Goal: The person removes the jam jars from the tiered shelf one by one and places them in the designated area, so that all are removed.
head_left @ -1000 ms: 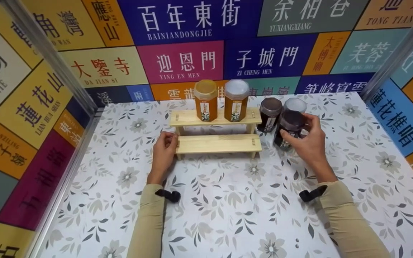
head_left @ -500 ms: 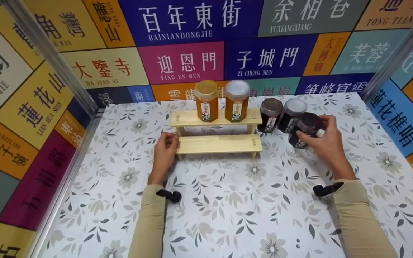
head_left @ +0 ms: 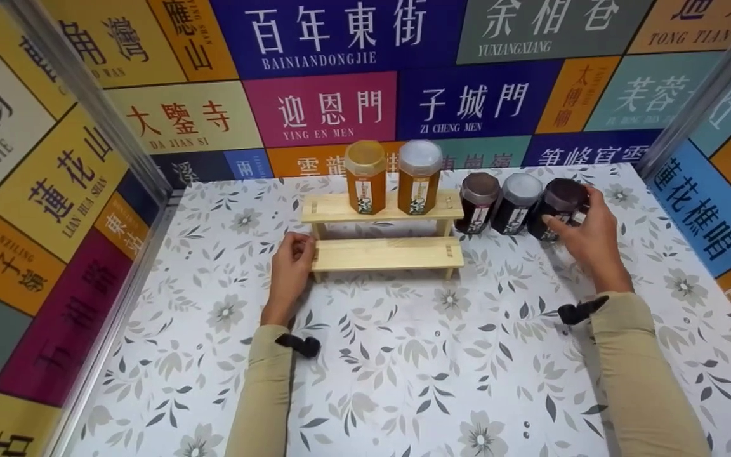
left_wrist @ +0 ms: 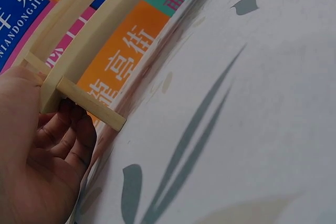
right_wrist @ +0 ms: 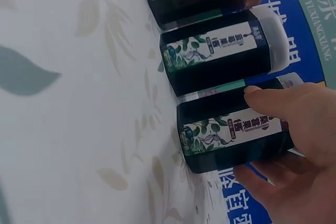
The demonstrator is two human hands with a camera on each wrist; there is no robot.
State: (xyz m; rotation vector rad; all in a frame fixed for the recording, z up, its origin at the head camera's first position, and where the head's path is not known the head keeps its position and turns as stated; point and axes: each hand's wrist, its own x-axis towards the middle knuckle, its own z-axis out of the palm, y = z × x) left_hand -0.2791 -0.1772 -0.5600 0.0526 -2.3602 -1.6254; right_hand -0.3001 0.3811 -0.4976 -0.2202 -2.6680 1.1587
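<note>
Gripping a near-black faceted jar (head_left: pixel 556 206) upright in the right hand (head_left: pixel 592 240), just right of a white-lidded dark jar (head_left: pixel 516 206) (plus pinching a pale wooden two-tier stand (head_left: pixel 388 254), left hand (head_left: pixel 289 263), btw).

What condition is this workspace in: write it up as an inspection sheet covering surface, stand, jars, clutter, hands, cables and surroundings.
Surface: tabletop white, printed with grey flowers and leaves.
Stand: two-tier wooden stand, upright; no jars on its lower shelf.
Amber jars: two, lidded, upright on the upper shelf.
Dark jars: three, lidded, side by side to the right of the stand.
Left hand: grips the lower shelf's left end.
Right hand: holds the rightmost dark jar.
Clutter: nothing seen.
Cables: nothing seen.
Surroundings: colourful lettered panels behind and on both sides; metal posts at the corners.
</note>
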